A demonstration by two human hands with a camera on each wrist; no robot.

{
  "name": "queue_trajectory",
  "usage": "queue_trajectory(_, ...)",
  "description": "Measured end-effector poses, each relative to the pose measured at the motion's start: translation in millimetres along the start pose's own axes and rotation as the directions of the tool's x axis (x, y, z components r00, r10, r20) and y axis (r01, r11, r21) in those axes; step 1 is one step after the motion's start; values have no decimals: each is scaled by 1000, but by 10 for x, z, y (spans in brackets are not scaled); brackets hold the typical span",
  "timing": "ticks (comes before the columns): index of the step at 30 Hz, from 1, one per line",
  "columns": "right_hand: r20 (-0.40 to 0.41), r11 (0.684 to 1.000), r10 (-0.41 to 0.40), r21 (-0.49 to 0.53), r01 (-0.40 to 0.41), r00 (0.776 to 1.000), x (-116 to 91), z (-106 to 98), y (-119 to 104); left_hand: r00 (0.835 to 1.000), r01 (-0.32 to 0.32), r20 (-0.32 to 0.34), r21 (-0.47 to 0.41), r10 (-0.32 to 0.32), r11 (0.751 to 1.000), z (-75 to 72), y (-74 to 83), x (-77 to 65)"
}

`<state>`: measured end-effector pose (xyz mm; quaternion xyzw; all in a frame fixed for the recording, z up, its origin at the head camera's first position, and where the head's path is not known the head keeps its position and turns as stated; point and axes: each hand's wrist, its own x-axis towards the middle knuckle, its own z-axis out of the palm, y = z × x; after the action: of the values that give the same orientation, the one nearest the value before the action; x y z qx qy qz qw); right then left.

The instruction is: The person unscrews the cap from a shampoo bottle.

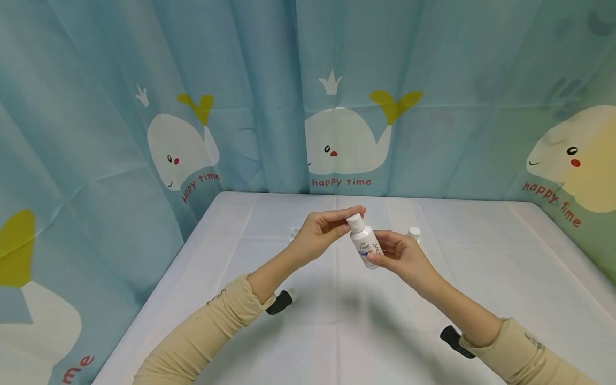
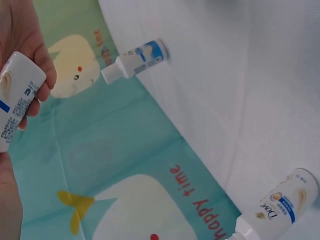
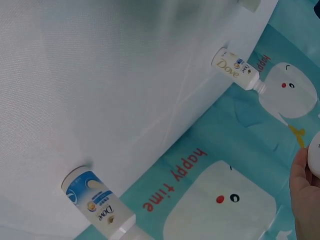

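Head view: the right hand (image 1: 401, 255) wraps curled fingers round the body of a small, smooth white plastic Dove bottle (image 1: 364, 243), held tilted above the middle of the table (image 1: 481, 278). The left hand (image 1: 320, 231) pinches its round white cap (image 1: 354, 220) between thumb and fingertips. 2 more Dove bottles stand upright on the white, faintly creased tablecloth just beyond the hands: 1 far left (image 1: 294, 233), 1 far right (image 1: 413, 233). Behind hangs a glossy teal whale-print curtain (image 1: 337, 96) reading "happy time".
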<state>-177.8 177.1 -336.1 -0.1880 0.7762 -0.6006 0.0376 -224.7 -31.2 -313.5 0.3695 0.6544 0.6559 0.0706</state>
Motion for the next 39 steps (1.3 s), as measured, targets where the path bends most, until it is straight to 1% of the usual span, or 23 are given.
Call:
queue_trajectory(6, -7, 1000, 5, -10, -5, 1000, -12, 2, -21, 1000, 7, -17, -7, -7, 1000, 8, -10, 0)
queue_trajectory(14, -18, 1000, 13, -19, -13, 1000, -25, 15, -24, 1000, 5, -21, -3, -5, 1000, 14, -1, -6)
queue_trajectory(24, -11, 1000, -4, -28, 4, 1000, -20, 18, -39, 997, 25, -67, 21, -24, 999, 32, 29, -27)
queue_trajectory(32, -6, 1000, -4, -22, 4, 1000, -22, 35, -57, 996, 25, -90, 36, -22, 999, 23, 34, -57)
queue_trajectory(39, -4, 1000, 6, -17, -6, 1000, -35, 55, -70, 989, 65, -134, -16, -66, 998, 23, 58, -83)
